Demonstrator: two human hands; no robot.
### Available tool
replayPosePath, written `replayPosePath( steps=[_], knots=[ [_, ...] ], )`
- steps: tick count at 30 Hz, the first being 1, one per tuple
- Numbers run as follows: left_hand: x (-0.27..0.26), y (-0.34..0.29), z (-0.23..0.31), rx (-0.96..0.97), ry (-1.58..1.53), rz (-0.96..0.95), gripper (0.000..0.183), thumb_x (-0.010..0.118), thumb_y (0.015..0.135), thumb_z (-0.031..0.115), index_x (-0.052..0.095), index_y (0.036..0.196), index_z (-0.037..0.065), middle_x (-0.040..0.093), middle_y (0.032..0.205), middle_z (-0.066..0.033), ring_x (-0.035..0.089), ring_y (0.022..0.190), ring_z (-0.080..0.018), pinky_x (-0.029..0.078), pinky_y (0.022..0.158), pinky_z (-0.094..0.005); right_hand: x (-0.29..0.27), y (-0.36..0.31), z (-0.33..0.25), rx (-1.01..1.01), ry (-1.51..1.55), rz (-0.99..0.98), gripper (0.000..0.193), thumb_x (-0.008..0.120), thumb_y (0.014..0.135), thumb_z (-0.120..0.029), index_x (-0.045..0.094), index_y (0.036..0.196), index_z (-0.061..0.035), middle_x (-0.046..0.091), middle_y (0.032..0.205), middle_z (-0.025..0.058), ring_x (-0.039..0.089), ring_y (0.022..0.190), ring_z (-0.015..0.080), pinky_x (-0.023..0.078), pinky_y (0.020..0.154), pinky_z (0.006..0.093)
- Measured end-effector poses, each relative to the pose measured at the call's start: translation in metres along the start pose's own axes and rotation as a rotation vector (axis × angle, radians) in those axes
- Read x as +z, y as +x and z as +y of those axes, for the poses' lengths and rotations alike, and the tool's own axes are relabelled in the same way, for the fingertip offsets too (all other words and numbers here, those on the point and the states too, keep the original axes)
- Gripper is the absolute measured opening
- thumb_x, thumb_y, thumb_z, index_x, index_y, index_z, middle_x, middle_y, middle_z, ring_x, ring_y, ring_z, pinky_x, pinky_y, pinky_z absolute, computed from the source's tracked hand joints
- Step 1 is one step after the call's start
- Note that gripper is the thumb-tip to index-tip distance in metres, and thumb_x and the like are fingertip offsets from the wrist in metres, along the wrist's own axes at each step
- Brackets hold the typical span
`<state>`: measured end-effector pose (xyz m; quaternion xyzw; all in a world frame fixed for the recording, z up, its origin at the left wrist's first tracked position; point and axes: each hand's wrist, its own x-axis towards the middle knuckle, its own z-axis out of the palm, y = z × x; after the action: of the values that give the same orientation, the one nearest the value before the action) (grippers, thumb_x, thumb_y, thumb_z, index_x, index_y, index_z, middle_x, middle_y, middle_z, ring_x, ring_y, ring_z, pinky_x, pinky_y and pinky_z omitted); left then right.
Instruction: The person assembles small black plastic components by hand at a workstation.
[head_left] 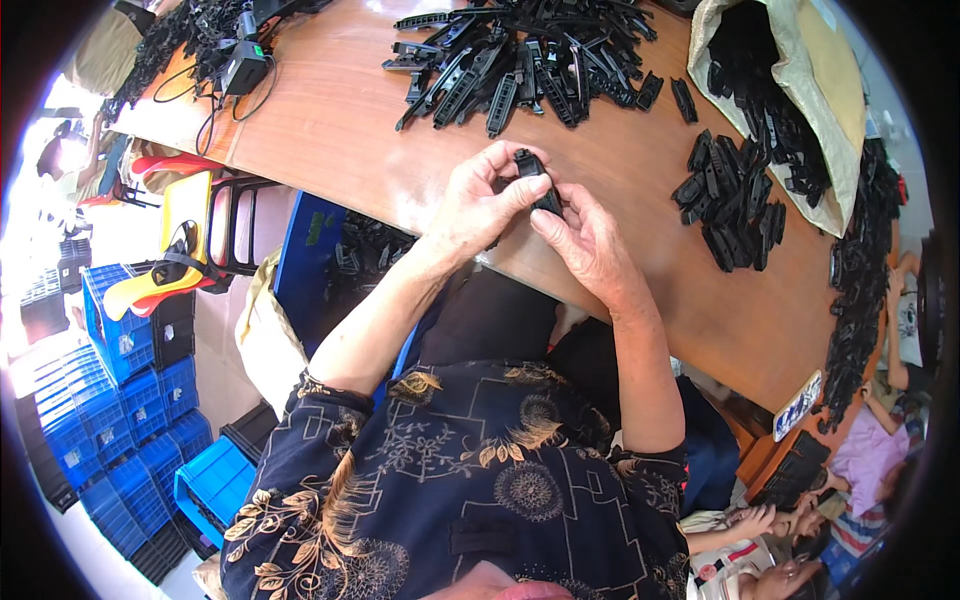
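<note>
Both of my hands hold one small black plastic part (pixel 530 165) just above the near edge of the wooden table (pixel 360 130). My left hand (pixel 487 200) is closed around its upper end, thumb lying across it. At the lower end, my right hand (pixel 590 240) pinches the part between thumb and fingers. Fingers cover much of the piece, so its full shape is hidden. Beyond the hands lies a large heap of long black slotted plastic parts (pixel 540 65). A smaller pile of black parts (pixel 728 200) sits to the right of my right hand.
An open white sack (pixel 830 110) spills black parts at the right. Along the table's right side runs another black heap (pixel 860 290). A black adapter with cables (pixel 245 70) is at far left. A blue bin (pixel 300 255) stands below the edge; blue crates (pixel 110 400) stack at left. People sit at lower right.
</note>
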<state>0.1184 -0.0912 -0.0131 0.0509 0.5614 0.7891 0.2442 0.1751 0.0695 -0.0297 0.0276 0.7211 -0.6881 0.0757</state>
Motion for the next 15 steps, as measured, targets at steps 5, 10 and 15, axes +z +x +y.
replayPosePath(
  steps=[5, 10, 15],
  knots=[
    [-0.007, 0.002, 0.002, 0.007, -0.031, 0.044, 0.023, 0.065, 0.091, 0.007, 0.057, 0.112, 0.003, 0.068, 0.097, -0.0066, 0.063, 0.085, -0.0100, 0.052, 0.072, -0.0218, 0.009, 0.015, 0.004, 0.018, -0.068, 0.038, 0.035, 0.069, 0.088, -0.029, 0.062, 0.107, -0.0004, 0.067, 0.084, 0.0102, 0.064, 0.074, 0.0153, 0.050, 0.067, 0.0305],
    [-0.013, 0.014, 0.002, 0.000, -0.067, 0.038, 0.019, 0.065, 0.091, 0.012, 0.058, 0.108, 0.005, 0.069, 0.094, -0.0057, 0.060, 0.066, -0.0040, 0.043, 0.048, -0.0160, 0.007, 0.026, -0.002, -0.003, -0.143, 0.100, 0.031, 0.069, 0.087, -0.031, 0.063, 0.100, -0.0033, 0.066, 0.072, 0.0071, 0.062, 0.063, 0.0163, 0.050, 0.061, 0.0318],
    [-0.022, 0.029, 0.024, 0.029, 0.142, 0.174, 0.005, 0.057, 0.091, 0.011, 0.053, 0.089, 0.008, 0.066, 0.075, -0.0054, 0.060, 0.060, -0.0081, 0.046, 0.048, -0.0208, -0.050, 0.055, -0.032, -0.162, -0.533, -0.081, 0.035, 0.070, 0.086, -0.030, 0.060, 0.104, -0.0021, 0.064, 0.094, 0.0147, 0.063, 0.087, 0.0248, 0.051, 0.073, 0.0356]
  ],
)
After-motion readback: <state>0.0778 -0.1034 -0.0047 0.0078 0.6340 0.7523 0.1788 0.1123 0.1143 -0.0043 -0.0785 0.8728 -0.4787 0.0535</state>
